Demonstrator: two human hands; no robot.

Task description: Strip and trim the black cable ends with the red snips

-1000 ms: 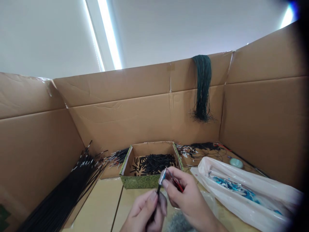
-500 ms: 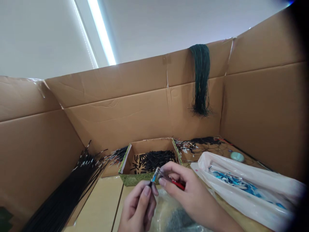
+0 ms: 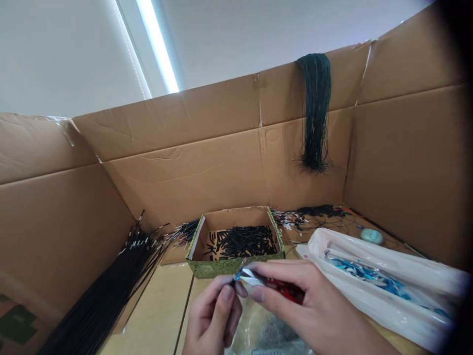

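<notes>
Cable [image 3: 238, 274] in hand, I see; where exactly is it?

Pinched in the left grip [image 3: 215, 313], thumb against fingers, with its bared, bluish end poking out above the fingertips.

And going across from the far left?

Well left of that grip, a thick sheaf of black wires [image 3: 99, 291] slants over the table [image 3: 158, 291]. Beyond the grip, a bit to its left, lies a smaller wire bundle [image 3: 187, 229], then a green-sided box [image 3: 214, 268] holding short black pieces [image 3: 247, 241].

Anything between the two grips?

Low down, a clear plastic bag [image 3: 254, 320], partly hidden.

What about the right grip [image 3: 306, 296]?

Closed around a red-handled tool [image 3: 286, 290]. Its pale blades point left, just beside the bared end; I cannot tell whether they touch it.

And farther right?

High beyond the right grip, dark green strands [image 3: 316, 108] hang over the cardboard wall [image 3: 185, 167]. Right of the grip, a white bag [image 3: 391, 261] lies open with blue scraps [image 3: 373, 276] inside; behind it sits a pale green object [image 3: 371, 235].
</notes>
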